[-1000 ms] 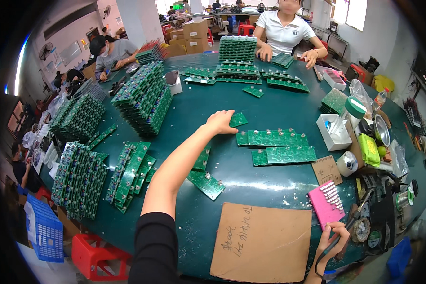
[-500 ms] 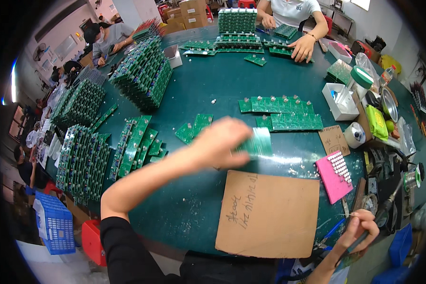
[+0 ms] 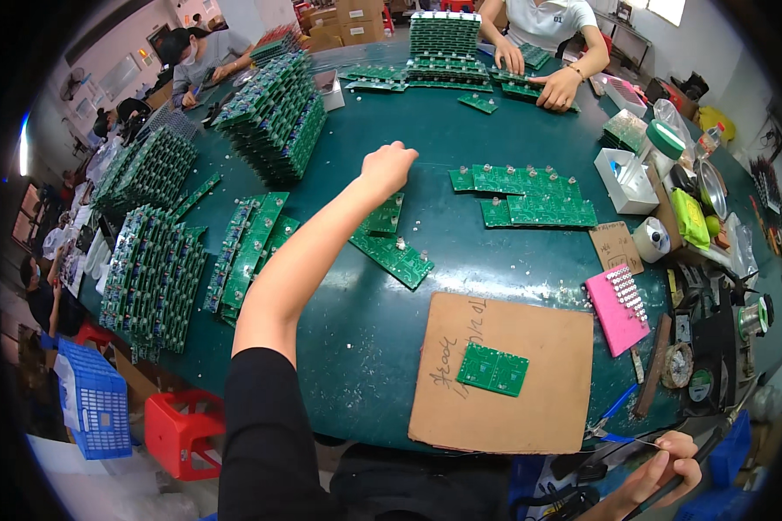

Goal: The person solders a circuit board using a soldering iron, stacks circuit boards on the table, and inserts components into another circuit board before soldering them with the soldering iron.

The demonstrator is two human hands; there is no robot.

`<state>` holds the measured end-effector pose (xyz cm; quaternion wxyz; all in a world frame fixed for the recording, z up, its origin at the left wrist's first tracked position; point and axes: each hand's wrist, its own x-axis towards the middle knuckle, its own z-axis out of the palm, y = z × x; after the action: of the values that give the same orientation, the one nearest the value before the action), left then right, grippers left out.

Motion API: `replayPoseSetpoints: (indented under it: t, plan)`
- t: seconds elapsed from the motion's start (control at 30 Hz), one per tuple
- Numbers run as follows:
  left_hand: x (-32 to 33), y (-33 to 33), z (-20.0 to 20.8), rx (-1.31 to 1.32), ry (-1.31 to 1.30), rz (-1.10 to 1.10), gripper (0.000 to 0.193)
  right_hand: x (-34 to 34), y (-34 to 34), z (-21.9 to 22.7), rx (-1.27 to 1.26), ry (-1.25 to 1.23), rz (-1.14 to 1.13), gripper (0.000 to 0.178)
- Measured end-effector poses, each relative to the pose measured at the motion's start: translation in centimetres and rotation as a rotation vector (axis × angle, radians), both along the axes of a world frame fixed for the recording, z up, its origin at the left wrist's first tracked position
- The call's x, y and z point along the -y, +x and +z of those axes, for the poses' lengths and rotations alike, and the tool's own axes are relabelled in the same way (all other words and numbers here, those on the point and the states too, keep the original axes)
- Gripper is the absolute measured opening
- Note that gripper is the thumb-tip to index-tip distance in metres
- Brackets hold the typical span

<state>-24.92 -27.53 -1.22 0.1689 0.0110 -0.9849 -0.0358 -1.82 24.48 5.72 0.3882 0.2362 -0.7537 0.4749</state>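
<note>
My left hand [image 3: 388,167] is stretched over the green table, its fingers closed together. Whatever they may hold is too small or hidden to make out. Beneath and beside that wrist lie loose green circuit boards [image 3: 400,260], partly covered by my forearm. A small circuit board [image 3: 493,369] lies flat on a piece of brown cardboard [image 3: 547,417] in front of me. At the lower right, my right hand [image 3: 669,473] is closed around a dark-handled soldering iron [image 3: 708,443]. Thin solder wire [image 3: 641,443] also runs out from its fingers, toward the blue-handled pliers [image 3: 615,417].
Tall stacks of circuit boards [image 3: 274,117] stand at the left, with another stack [image 3: 444,48] at the far side. Two board rows [image 3: 530,195] lie right of centre. A pink block [image 3: 615,313] bears small white parts. A solder reel [image 3: 754,317] stands right. Two co-workers sit opposite.
My left hand has left the area above the cardboard and reached farther away. A small board now lies on the cardboard. The right hand has shifted slightly lower, still gripping the iron.
</note>
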Motion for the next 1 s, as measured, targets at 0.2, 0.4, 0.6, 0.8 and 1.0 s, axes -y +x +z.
replayPoseSetpoints:
  t: [0.2,0.4,0.6,0.8,1.0]
  plan:
    - [0.4,-1.7,-1.9,0.114,-0.144,-0.025,0.021,1.0,0.4,-0.4,0.036,0.000,-0.031,0.023]
    - [0.4,0.9,0.5,-0.117,0.227,-0.161,0.019,1.6,0.8,-0.5,0.047,0.016,0.011,0.023]
    - [-11.7,17.1,6.4,0.341,1.527,-0.290,0.026,2.8,0.9,-0.6,0.161,-0.128,0.318,0.025]
    - [-18.5,28.4,5.1,0.769,2.291,-0.326,0.019,11.3,2.3,0.4,0.190,0.173,0.370,0.028]
    - [-19.7,31.1,4.1,0.788,2.407,-0.571,0.019,11.5,2.9,-1.4,0.368,0.027,0.456,0.029]
